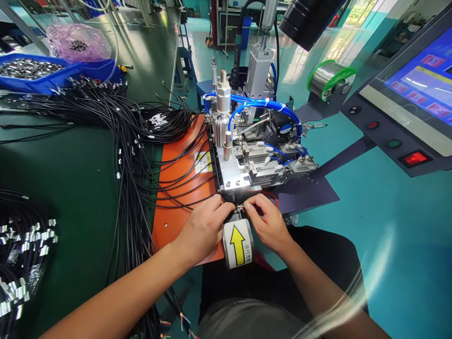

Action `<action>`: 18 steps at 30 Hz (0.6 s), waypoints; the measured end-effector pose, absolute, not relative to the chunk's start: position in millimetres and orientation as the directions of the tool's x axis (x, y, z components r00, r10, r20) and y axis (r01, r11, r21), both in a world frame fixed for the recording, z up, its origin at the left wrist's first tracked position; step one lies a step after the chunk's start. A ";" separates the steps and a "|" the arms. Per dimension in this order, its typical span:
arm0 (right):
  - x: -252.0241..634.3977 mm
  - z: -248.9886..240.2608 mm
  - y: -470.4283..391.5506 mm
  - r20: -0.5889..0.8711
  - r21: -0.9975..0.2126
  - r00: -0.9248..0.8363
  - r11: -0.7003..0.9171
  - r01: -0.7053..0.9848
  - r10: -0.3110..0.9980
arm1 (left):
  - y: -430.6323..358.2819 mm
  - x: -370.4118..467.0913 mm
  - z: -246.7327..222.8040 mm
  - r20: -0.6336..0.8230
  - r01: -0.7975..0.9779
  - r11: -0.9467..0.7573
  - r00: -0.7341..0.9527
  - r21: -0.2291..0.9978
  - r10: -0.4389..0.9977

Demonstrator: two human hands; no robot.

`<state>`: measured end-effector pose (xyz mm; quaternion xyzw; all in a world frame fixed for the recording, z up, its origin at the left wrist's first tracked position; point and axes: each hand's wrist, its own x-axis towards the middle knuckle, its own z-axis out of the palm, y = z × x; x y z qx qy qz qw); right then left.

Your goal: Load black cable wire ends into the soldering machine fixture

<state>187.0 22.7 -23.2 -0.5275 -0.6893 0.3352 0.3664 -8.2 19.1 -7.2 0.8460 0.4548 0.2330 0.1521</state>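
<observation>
Both bare hands (207, 228) (269, 222) pinch thin stripped wire ends (240, 206) at the silver machine (229, 172); uneven finger pressure could splay or misalign them.

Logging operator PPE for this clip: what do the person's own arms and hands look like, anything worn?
Left hand and right hand are both bare: no gloves, rings or other markings visible. No watch or wristband shows, and no sleeves on the visible forearms. Below them, grey cloth at the waist, probably a top, and black trousers.
</observation>
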 end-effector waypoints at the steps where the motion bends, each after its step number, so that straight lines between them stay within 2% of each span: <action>1: 187.0 -23.1 22.6 0.161 -0.846 -0.170 0.225 0.484 0.972 | 19.0 -8.4 -7.6 0.255 0.700 -0.539 0.477 0.468 0.841; 6: 186.7 -23.8 22.9 0.197 -0.835 -0.151 0.246 0.492 0.969 | 19.2 -8.5 -8.0 0.265 0.708 -0.546 0.478 0.448 0.837; 18: 184.0 -24.3 24.8 0.172 -0.826 -0.126 0.212 0.522 0.977 | 20.0 -7.4 -7.9 0.266 0.715 -0.547 0.478 0.435 0.837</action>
